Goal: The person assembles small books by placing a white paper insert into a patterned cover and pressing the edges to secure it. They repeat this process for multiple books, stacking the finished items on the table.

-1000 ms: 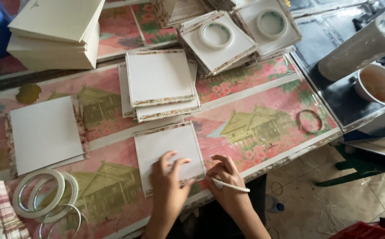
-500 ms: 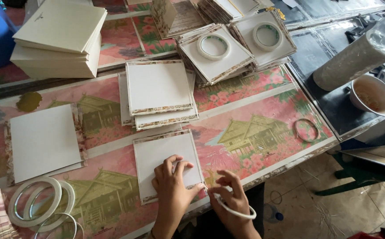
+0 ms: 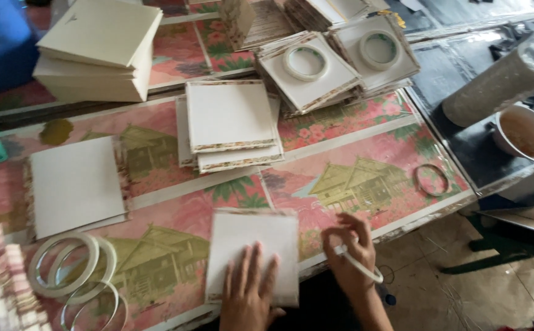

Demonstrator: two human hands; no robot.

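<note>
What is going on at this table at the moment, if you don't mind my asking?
A person is working at a table covered by a pink patterned cloth. The left hand lies flat on a white square card at the table's near edge, while the right hand holds a thin white tape ring beside it. Stacks of similar cards sit further back, two of them with tape rolls on top, and more tape rings lie at the left.

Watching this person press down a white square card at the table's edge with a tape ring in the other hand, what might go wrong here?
The white card under the left hand lies at the table's near edge, so it might slide off. The thin tape ring in the right hand hangs past that edge and could drop to the floor. The leaning card stacks behind might topple.
</note>
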